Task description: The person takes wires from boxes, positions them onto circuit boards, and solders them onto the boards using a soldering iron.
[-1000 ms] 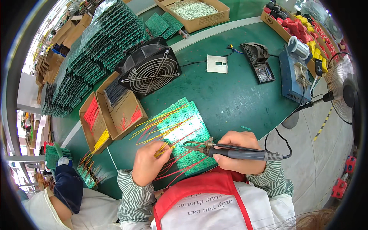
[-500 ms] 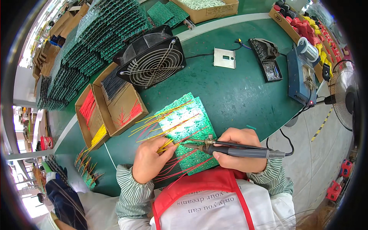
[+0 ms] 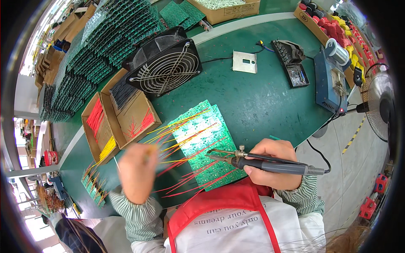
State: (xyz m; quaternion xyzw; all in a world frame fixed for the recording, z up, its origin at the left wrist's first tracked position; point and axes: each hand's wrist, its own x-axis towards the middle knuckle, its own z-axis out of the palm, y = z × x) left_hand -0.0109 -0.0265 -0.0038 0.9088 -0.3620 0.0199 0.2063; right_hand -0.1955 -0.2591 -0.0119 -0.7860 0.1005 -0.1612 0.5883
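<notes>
Several wires (image 3: 174, 161) over green board (image 3: 205, 145)

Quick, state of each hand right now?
Left hand: too blurred to tell its grip; something yellow shows at it.
Right hand: closed, holding a soldering iron.

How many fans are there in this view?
2: a black box fan on the green table and a round fan to the right of the blue soldering station. Others may be hidden in the background.

Wires (image 3: 174, 147) lie across the circuit boards (image 3: 204, 143), right of the wire boxes (image 3: 143, 134) (the soldering station (image 3: 325, 84) farther right).
</notes>
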